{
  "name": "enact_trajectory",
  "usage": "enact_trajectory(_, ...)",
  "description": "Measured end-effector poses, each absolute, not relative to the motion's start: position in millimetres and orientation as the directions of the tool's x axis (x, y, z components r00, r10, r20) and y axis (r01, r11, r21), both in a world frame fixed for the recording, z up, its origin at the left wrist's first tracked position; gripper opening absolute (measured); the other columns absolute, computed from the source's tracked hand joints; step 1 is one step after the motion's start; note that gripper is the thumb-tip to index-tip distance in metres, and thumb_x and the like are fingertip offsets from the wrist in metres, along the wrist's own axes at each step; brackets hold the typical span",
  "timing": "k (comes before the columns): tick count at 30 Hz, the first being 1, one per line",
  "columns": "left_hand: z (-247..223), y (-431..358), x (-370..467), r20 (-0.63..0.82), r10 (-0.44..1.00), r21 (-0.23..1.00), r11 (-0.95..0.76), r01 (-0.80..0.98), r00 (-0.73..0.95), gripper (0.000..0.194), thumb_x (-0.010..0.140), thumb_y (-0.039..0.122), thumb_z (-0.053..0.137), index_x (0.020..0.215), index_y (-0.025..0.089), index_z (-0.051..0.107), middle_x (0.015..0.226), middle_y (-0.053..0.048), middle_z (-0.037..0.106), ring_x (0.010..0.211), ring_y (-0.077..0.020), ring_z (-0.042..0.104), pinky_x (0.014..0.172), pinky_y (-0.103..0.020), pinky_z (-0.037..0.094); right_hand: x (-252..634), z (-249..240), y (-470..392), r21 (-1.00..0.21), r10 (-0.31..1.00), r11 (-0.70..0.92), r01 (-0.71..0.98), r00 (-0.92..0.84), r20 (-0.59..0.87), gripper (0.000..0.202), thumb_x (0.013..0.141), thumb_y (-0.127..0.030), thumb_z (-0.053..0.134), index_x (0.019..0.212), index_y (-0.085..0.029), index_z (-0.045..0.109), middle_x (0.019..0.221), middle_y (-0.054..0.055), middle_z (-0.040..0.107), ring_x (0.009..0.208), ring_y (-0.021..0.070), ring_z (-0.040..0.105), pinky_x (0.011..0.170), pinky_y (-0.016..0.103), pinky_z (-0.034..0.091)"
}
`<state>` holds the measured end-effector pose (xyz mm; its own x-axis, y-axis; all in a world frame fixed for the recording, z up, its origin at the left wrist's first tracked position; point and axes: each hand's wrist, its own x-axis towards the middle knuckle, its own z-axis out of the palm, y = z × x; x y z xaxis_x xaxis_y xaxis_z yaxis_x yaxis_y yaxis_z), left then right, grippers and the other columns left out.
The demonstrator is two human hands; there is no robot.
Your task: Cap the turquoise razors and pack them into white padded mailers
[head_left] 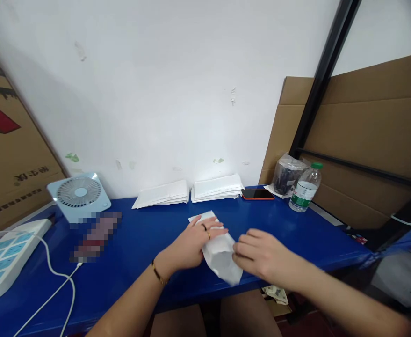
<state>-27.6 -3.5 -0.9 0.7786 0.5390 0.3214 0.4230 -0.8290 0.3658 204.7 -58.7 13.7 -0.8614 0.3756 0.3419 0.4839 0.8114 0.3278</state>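
Note:
A white paper bag (222, 266) lies slantwise near the front edge of the blue table, its near end spread apart in an opening that faces me. Across its upper part lies my left hand (193, 241), with rings on two fingers, gripping the paper from the left. My right hand (261, 255) is closed in a pinch at the bag's right edge, beside the opening; its fingertips are partly hidden. Behind the bag, two stacks of flat white paper bags rest against the wall, a left stack (165, 193) and a right stack (217, 187).
A phone (258, 194), a plastic-wrapped dark item (285, 178) and a water bottle (304, 189) stand at the back right. To the left are a small fan (80, 194), a blurred-out device on a white cable (53, 299), and a power strip (10, 257). Cardboard (373, 121) flanks the table.

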Motion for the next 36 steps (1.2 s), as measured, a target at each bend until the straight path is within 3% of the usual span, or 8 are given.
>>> enact_trajectory(3,-38,-41,-43,0.192,0.588,0.439,-0.767,0.467,0.786,0.075,0.066,0.007,0.051,0.134,0.030,0.034,0.138,-0.005,0.040,0.130,-0.0222,0.031,0.110,-0.046,0.014,211,-44,-73,0.108,0.495,0.828,0.551,-0.808,0.320,0.015,0.089,-0.019,0.046,0.086,-0.020,0.060,0.078,0.002,0.059,0.071,0.0136,0.049,0.063,0.029,0.032)
enact_trajectory(6,-63,-69,-48,0.188,0.652,0.486,-0.712,0.507,0.735,0.072,0.062,0.029,0.067,0.129,0.028,0.039,0.138,-0.006,0.041,0.131,-0.0272,0.030,0.110,-0.049,0.015,216,-67,-78,-0.156,0.619,0.782,0.603,-0.723,0.307,0.012,0.089,-0.024,0.046,0.089,-0.022,0.059,0.089,0.003,0.059,0.077,0.0141,0.051,0.067,0.028,0.035)
enact_trajectory(12,-92,-87,-23,0.332,0.838,0.469,-0.546,0.695,0.434,0.015,0.087,0.026,0.044,0.096,0.024,0.056,0.112,-0.005,0.060,0.116,-0.0212,0.048,0.092,-0.038,0.040,207,-78,-72,-0.593,0.880,0.475,0.650,-0.374,0.294,0.023,0.091,-0.029,0.040,0.072,-0.019,0.049,0.073,0.000,0.053,0.068,0.0123,0.051,0.061,0.024,0.039)
enact_trajectory(17,-90,-83,-13,0.314,0.912,0.487,-0.394,0.779,0.265,0.013,0.084,0.022,0.047,0.093,0.024,0.057,0.096,-0.004,0.062,0.093,-0.0206,0.056,0.077,-0.035,0.045,196,-89,-64,-0.547,0.926,0.367,0.753,-0.240,0.292,0.013,0.086,-0.024,0.046,0.074,-0.019,0.050,0.074,0.001,0.052,0.060,0.0123,0.049,0.054,0.024,0.038)
enact_trajectory(22,-84,-82,-10,0.333,0.897,0.440,-0.420,0.793,0.290,0.016,0.081,0.020,0.050,0.087,0.028,0.062,0.097,-0.001,0.061,0.094,-0.0193,0.054,0.076,-0.033,0.042,188,-79,-77,-0.257,0.726,0.643,0.721,-0.467,0.505,0.017,0.084,-0.020,0.049,0.098,-0.023,0.057,0.103,0.007,0.057,0.093,0.0211,0.052,0.078,0.034,0.041)
enact_trajectory(28,-88,-78,-21,0.293,0.836,0.358,-0.546,0.758,0.464,0.031,0.070,0.036,0.068,0.099,0.028,0.060,0.101,-0.001,0.060,0.094,-0.0206,0.052,0.077,-0.031,0.042,177,-63,-86,-0.165,0.641,0.749,0.642,-0.640,0.423,0.020,0.080,-0.034,0.056,0.094,-0.021,0.060,0.088,0.005,0.062,0.085,0.0188,0.053,0.075,0.031,0.039)
enact_trajectory(32,-79,-67,-25,0.266,0.754,0.207,-0.653,0.728,0.600,0.011,0.083,0.030,0.055,0.089,0.024,0.061,0.087,-0.002,0.063,0.084,-0.0178,0.055,0.072,-0.028,0.043,171,-71,-76,-0.146,0.652,0.735,0.662,-0.632,0.418,0.014,0.080,-0.032,0.057,0.088,-0.021,0.060,0.084,0.004,0.062,0.081,0.0185,0.053,0.073,0.031,0.038)
enact_trajectory(36,-61,-55,-25,0.350,0.718,0.196,-0.684,0.703,0.602,0.022,0.091,0.028,0.040,0.087,0.022,0.060,0.083,-0.003,0.063,0.077,-0.0161,0.057,0.072,-0.029,0.045,167,-71,-59,-0.019,0.586,0.740,0.673,-0.630,0.510,0.011,0.083,-0.017,0.050,0.083,-0.019,0.060,0.074,0.003,0.061,0.070,0.0161,0.052,0.065,0.030,0.037)
